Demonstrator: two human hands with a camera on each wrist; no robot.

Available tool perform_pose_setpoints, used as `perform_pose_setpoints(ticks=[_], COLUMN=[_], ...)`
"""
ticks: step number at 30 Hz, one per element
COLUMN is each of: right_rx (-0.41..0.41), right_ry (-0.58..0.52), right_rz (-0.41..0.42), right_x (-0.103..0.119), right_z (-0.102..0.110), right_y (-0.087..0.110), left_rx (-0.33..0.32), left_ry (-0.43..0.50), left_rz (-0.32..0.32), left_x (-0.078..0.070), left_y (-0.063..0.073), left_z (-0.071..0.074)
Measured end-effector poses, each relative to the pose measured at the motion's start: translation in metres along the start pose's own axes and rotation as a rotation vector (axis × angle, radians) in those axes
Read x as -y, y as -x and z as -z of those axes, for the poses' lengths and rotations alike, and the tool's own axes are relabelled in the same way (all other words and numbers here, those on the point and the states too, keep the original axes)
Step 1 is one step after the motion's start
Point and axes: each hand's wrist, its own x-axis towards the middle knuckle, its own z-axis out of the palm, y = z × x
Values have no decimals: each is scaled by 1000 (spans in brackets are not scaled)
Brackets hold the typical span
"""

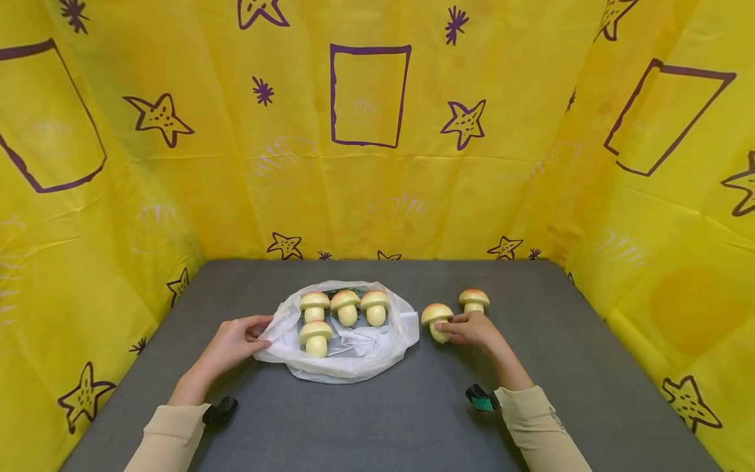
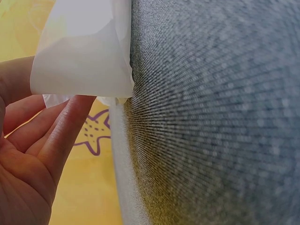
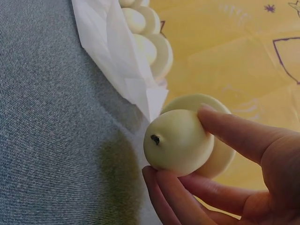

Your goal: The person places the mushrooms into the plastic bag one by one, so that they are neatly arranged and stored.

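Observation:
A white plastic bag lies on the table with its mouth spread wide. Inside it are several toy mushrooms with pale stems and orange-tinged caps. My left hand pinches the bag's left rim; in the left wrist view the white film runs between thumb and fingers. To the right of the bag, my right hand grips another toy mushroom by its stem, cap up. The right wrist view shows the stem's rounded end with a small dark spot, held between thumb and fingers.
One more mushroom stands just behind my right hand, its lower part hidden by the hand. The dark grey tabletop is bounded by yellow patterned cloth at the back and both sides.

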Motion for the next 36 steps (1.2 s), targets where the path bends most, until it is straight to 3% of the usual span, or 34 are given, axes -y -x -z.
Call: perform_pose_setpoints(ticks=[18, 29, 36], right_rx=[-14, -4, -2], right_ry=[29, -37, -20], right_rz=[62, 75, 89], right_x=[14, 27, 37], right_z=[8, 10, 10], right_y=[10, 17, 21], left_rx=[3, -12, -12], left_ry=[3, 1, -2], left_rz=[12, -4, -2], left_x=[1, 2, 2], left_y=[0, 0, 0], left_z=[-1, -1, -1])
